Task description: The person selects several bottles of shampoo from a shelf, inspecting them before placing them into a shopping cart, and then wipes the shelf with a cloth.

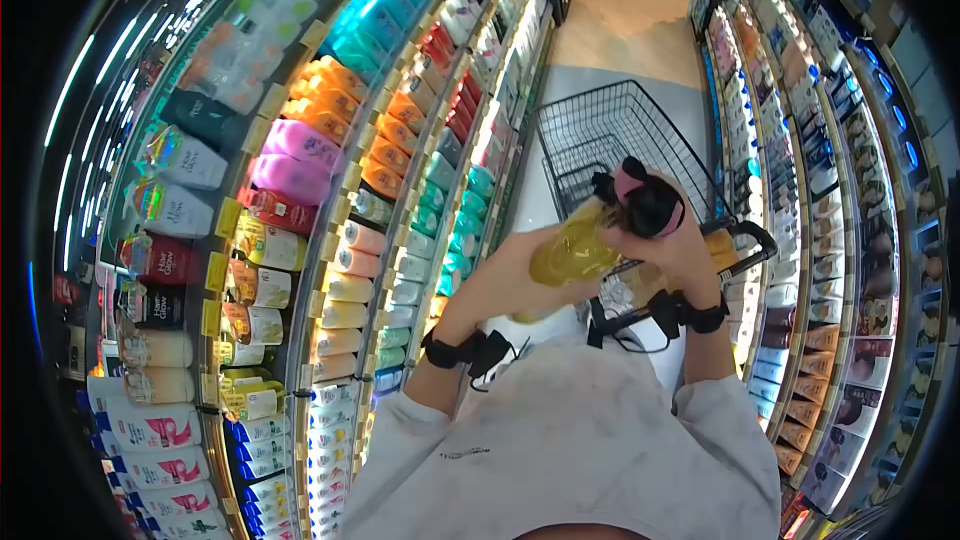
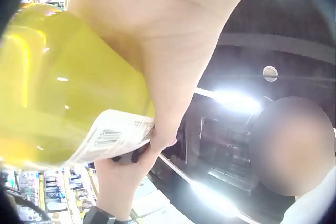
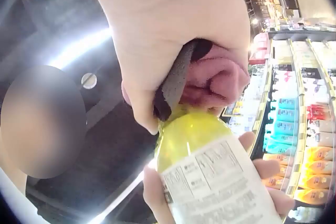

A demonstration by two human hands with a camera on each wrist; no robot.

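Note:
A clear yellow bottle (image 1: 575, 252) with a white printed label is held in front of the body. My left hand (image 2: 173, 71) grips its body; in the right wrist view, left-hand fingers (image 3: 268, 169) wrap both sides below the top. At the bottle's upper end, my right hand (image 1: 655, 245) holds a bunched pink-and-black cloth (image 3: 215, 79) with its fingers curled round it. The cloth hides the top of the bottle. Dark straps (image 1: 690, 312) circle both wrists.
A black wire shopping cart (image 1: 590, 95) stands just ahead in the aisle, its handle (image 1: 750, 252) at the right. Shelves of colourful bottles (image 1: 300, 145) line the left side. More stocked shelves (image 1: 830, 230) run along the right. Pale floor (image 1: 620, 0) stretches beyond the cart.

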